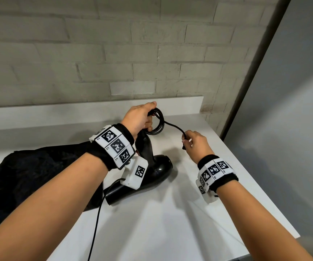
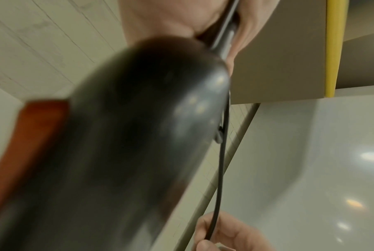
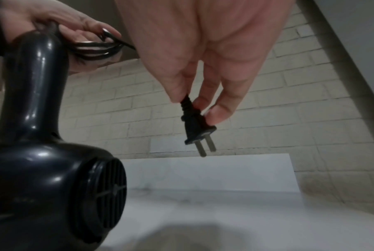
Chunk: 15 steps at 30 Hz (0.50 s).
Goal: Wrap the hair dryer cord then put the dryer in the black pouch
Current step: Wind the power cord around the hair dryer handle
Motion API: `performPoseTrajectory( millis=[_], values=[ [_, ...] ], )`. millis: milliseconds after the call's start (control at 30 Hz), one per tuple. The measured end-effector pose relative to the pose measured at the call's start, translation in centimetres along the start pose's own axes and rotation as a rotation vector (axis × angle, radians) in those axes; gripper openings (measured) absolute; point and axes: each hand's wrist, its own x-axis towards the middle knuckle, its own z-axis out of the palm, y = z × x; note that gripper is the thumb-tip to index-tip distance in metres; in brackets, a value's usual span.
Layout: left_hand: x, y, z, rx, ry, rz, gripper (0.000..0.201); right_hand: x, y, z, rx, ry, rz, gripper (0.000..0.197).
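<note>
A glossy black hair dryer (image 1: pixel 152 162) rests on the white counter (image 1: pixel 170 213), handle pointing up; its rear grille (image 3: pixel 102 191) faces the right wrist view. My left hand (image 1: pixel 142 117) grips several coiled loops of the black cord (image 1: pixel 157 123) at the top of the handle (image 3: pixel 37 81). A short free stretch of cord runs right to my right hand (image 1: pixel 193 142), which pinches the cord just behind the two-pin plug (image 3: pixel 196 129), held above the counter. The black pouch (image 1: pixel 35 176) lies crumpled to the left, partly hidden by my left forearm.
A brick wall (image 1: pixel 114 53) and a low white ledge (image 1: pixel 95 110) close off the back. The counter's right edge (image 1: pixel 264 185) drops off beside a grey panel. A thin black wrist-camera cable (image 1: pixel 97 213) hangs over the front of the counter.
</note>
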Motion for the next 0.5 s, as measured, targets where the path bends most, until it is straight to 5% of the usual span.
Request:
performPoseTrajectory(
  millis=[100, 233, 500],
  values=[
    [0.3, -0.1, -0.2, -0.005, 0.026, -0.002, 0.033, 0.1, -0.8, -0.2, 0.059, -0.049, 0.040, 0.013],
    [0.8, -0.2, -0.4, 0.017, 0.052, 0.017, 0.035, 0.2, -3.4, -1.9, 0.323, 0.134, 0.048, 0.014],
    [0.6, -0.2, -0.1, 0.041, 0.030, 0.015, 0.038, -0.7, -9.9, -3.3, 0.683, 0.264, -0.177, 0.028]
  ],
)
